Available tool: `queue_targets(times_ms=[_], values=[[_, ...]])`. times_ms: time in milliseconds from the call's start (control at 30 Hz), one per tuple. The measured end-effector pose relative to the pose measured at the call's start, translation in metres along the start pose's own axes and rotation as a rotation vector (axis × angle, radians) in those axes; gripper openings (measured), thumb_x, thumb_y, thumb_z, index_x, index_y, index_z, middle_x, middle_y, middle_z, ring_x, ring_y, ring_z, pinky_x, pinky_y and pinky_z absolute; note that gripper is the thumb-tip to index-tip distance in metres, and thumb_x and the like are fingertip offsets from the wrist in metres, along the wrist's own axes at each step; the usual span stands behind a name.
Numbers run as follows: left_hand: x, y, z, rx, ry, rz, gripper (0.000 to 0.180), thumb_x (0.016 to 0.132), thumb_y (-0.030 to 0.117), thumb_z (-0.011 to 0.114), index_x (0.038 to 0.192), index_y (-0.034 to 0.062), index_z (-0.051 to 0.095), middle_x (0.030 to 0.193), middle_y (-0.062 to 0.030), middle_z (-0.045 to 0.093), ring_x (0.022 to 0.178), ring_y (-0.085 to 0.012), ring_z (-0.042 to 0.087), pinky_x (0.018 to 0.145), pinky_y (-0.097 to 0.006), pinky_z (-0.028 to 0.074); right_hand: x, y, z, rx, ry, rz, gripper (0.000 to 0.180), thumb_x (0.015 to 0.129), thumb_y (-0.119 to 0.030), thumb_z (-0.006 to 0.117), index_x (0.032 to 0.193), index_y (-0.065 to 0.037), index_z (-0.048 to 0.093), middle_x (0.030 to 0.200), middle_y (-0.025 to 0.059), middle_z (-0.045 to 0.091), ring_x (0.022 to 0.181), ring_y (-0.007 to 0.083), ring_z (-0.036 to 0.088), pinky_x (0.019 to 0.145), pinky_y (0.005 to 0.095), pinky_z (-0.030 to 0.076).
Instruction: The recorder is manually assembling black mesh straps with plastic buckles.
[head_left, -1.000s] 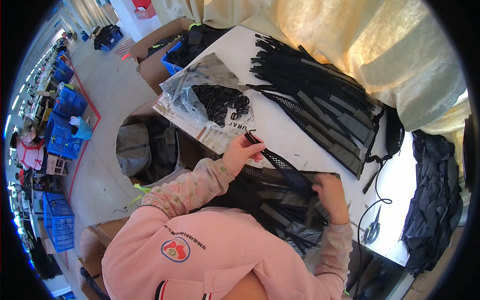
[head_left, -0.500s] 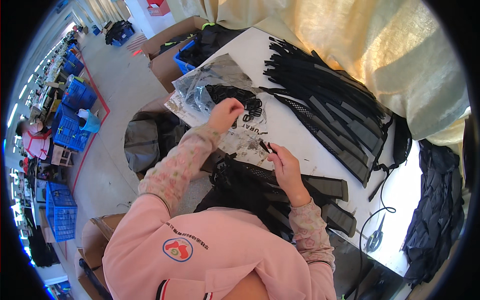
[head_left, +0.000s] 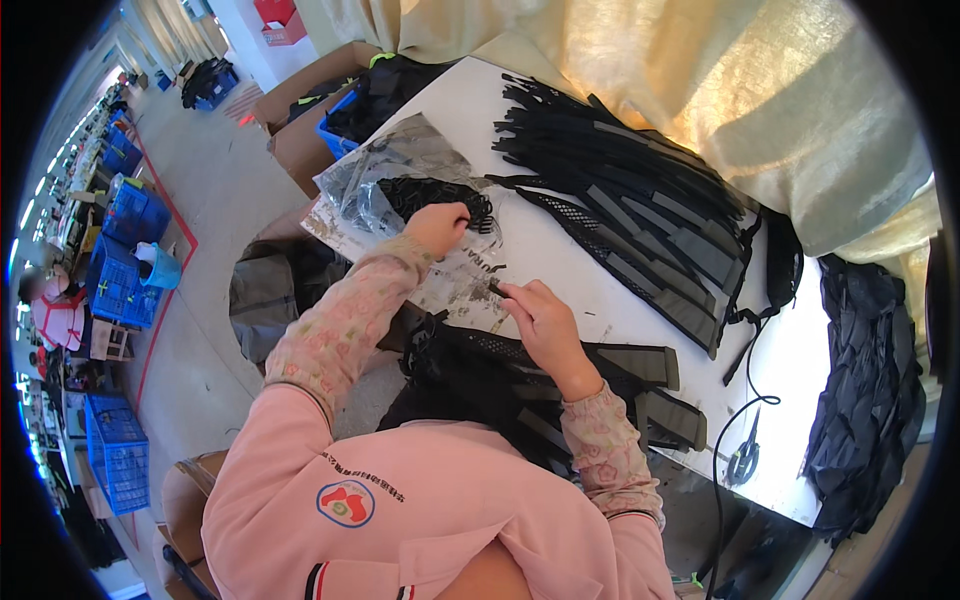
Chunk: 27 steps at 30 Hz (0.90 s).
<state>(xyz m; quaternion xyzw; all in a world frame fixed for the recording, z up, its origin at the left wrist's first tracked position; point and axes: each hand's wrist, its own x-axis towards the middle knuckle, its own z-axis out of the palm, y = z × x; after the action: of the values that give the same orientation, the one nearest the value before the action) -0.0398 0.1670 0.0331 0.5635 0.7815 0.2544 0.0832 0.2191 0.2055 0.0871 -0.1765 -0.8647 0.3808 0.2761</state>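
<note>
My left hand [head_left: 438,230] hovers at the near edge of a heap of small black plastic buckles [head_left: 430,196], which lies on a crumpled clear plastic bag [head_left: 385,160]. Its fingertips are pinched together; a small dark thing seems to be between them, too small to make out. To the right and nearer, my right hand [head_left: 545,322] pinches the short end of a black strap [head_left: 497,289] between thumb and forefinger. Below it, a pile of black mesh pieces with grey panels [head_left: 630,365] spreads from my lap over the table's near edge.
Many black straps with grey panels [head_left: 640,200] fan across the white table [head_left: 610,315]. Scissors [head_left: 743,462] and a black cord [head_left: 722,440] lie at the right, beside stacked dark fabric [head_left: 865,400]. A cardboard box [head_left: 300,150] and blue crate [head_left: 338,130] stand far left; a curtain [head_left: 700,80] hangs behind.
The whole view has shifted, so the table appears further left. My left hand's fingertips have come closer to the buckles. The right hand keeps its pinch on the strap.
</note>
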Motion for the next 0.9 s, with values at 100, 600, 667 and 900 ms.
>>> queue_targets(times_ms=[100,600,667,900], values=[[-0.017,0.032,-0.021,-0.486,0.102,-0.113,0.008,0.083,0.012,0.063,0.087,0.0055,0.064,0.077,-0.0073,0.067,0.067,-0.0222,0.063,0.066,-0.029,0.051,-0.003,0.003,-0.004,0.001,-0.009,0.013,0.013,0.084,-0.006,0.063,0.097,-0.004,0.066,0.078,0.0103,0.058,0.065,0.0275,0.059,0.059,0.0322,0.046],[-0.088,0.115,0.003,-2.232,-0.481,-0.448,0.019,0.094,0.025,0.054,0.098,0.0064,0.059,0.087,-0.0020,0.060,0.070,-0.0120,0.049,0.064,-0.027,0.041,-0.012,0.000,-0.034,0.786,-0.089,0.414,0.012,0.086,-0.004,0.061,0.095,0.000,0.066,0.079,0.0004,0.062,0.067,0.0054,0.053,0.061,0.0194,0.043],[-0.090,0.120,0.004,-2.235,-0.578,-0.469,0.018,0.092,0.024,0.056,0.098,0.0066,0.059,0.087,-0.0015,0.060,0.069,-0.0121,0.050,0.064,-0.027,0.041,-0.012,-0.001,-0.036,0.807,-0.112,0.426,0.012,0.085,-0.005,0.061,0.095,0.000,0.066,0.079,0.0001,0.062,0.068,0.0051,0.053,0.061,0.0192,0.043],[-0.093,0.123,0.006,-2.178,-0.605,-0.521,0.021,0.094,0.023,0.052,0.108,0.0079,0.056,0.089,-0.0017,0.058,0.067,-0.0120,0.048,0.064,-0.028,0.040,-0.012,-0.001,-0.042,0.811,-0.251,0.418,0.012,0.087,-0.005,0.059,0.096,0.001,0.064,0.082,-0.0004,0.064,0.072,0.0037,0.053,0.063,0.0184,0.041]])
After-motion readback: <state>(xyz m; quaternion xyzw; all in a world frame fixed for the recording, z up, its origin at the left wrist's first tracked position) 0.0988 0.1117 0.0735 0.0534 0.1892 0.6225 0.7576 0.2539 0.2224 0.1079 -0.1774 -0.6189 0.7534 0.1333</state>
